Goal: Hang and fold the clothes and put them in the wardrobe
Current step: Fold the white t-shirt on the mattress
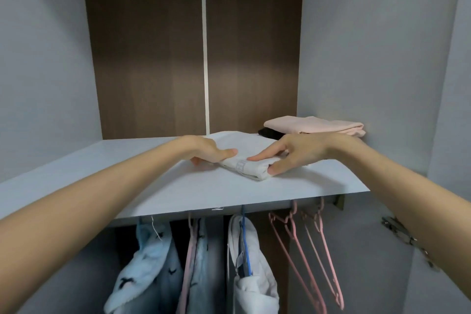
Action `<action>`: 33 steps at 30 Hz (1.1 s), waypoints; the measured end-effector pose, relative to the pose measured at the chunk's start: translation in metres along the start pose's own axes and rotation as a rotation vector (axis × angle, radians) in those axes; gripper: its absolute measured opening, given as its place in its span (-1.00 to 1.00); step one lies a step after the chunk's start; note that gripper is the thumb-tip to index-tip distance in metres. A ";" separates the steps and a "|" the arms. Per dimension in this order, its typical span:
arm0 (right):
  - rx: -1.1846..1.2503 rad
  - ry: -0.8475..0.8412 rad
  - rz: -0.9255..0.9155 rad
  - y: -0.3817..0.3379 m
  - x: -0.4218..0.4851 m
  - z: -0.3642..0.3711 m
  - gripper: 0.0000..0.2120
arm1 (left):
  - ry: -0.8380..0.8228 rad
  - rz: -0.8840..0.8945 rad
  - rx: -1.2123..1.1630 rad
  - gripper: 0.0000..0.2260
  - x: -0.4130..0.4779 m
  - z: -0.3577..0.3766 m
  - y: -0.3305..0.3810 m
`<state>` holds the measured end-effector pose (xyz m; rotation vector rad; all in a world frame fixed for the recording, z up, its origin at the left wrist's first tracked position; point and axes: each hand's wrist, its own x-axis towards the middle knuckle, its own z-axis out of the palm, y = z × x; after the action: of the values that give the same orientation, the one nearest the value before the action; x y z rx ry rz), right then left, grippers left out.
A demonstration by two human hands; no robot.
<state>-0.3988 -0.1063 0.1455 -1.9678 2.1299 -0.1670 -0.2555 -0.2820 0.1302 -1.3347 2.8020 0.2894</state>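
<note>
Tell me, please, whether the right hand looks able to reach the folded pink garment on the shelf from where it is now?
Probably yes. The right hand rests on the white folded garment, and the pink garment lies just behind it on the same shelf, with nothing between them.

The folded white garment (242, 158) bore faint grey print. The folded towel (316, 125) was pale pink, the shelf (127, 173) light grey, the hanging light-blue robe (147, 262) black-patterned.

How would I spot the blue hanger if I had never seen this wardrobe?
Find the pale grey wardrobe shelf, then look under its front edge at the hanging row. Near the middle, the thin blue hanger carries a white garment; the empty hangers to its right are pink.
</note>
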 end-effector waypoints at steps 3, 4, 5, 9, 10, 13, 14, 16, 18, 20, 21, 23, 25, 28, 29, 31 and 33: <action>-0.031 0.009 -0.008 -0.001 0.005 0.003 -0.62 | -0.007 -0.005 0.042 -0.25 0.005 0.001 0.002; -0.044 0.013 -0.024 -0.002 0.008 0.004 -0.61 | -0.017 -0.005 0.029 -0.25 0.009 0.001 0.001; -0.060 0.020 -0.042 -0.002 0.011 0.007 -0.60 | -0.032 -0.001 0.004 -0.26 0.014 0.000 -0.001; -0.131 0.093 -0.083 -0.003 0.037 0.016 -0.56 | -0.044 0.050 -0.002 -0.31 0.040 -0.001 -0.008; -0.149 0.100 -0.062 -0.002 0.046 0.018 -0.56 | -0.035 0.064 0.031 -0.32 0.047 -0.002 -0.009; -0.262 0.067 0.021 0.005 0.070 0.018 -0.55 | -0.048 0.093 0.073 -0.35 0.069 -0.004 -0.013; -0.274 0.052 0.027 0.007 0.076 0.017 -0.54 | -0.059 0.101 0.076 -0.35 0.077 -0.006 -0.014; -0.264 0.033 0.028 0.014 0.088 0.015 -0.53 | -0.069 0.109 0.074 -0.35 0.091 -0.008 -0.017; -0.262 0.032 0.035 0.020 0.097 0.014 -0.53 | -0.062 0.116 0.073 -0.34 0.104 -0.010 -0.019; -0.253 0.044 0.051 0.025 0.106 0.014 -0.54 | -0.052 0.122 0.079 -0.35 0.116 -0.010 -0.020; -0.244 0.045 0.060 0.027 0.109 0.013 -0.54 | -0.047 0.126 0.090 -0.35 0.120 -0.010 -0.020; -0.231 0.035 0.073 0.030 0.114 0.013 -0.54 | -0.039 0.135 0.121 -0.35 0.127 -0.009 -0.021; -0.221 0.021 0.081 0.032 0.116 0.013 -0.54 | -0.033 0.147 0.130 -0.35 0.132 -0.009 -0.024; -0.207 -0.001 0.101 0.028 0.113 0.013 -0.53 | -0.018 0.162 0.138 -0.36 0.133 -0.007 -0.026; -0.199 -0.004 0.106 0.026 0.112 0.014 -0.51 | -0.012 0.162 0.143 -0.37 0.131 -0.006 -0.025; -0.170 -0.010 0.113 0.023 0.110 0.013 -0.51 | 0.002 0.161 0.140 -0.41 0.126 -0.006 -0.024; -0.094 -0.006 0.119 0.019 0.103 0.012 -0.50 | 0.001 0.161 0.112 -0.46 0.116 -0.008 -0.024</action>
<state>-0.4211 -0.2062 0.1196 -1.8802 2.2823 -0.0400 -0.3096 -0.3869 0.1229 -1.0903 2.8834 0.1322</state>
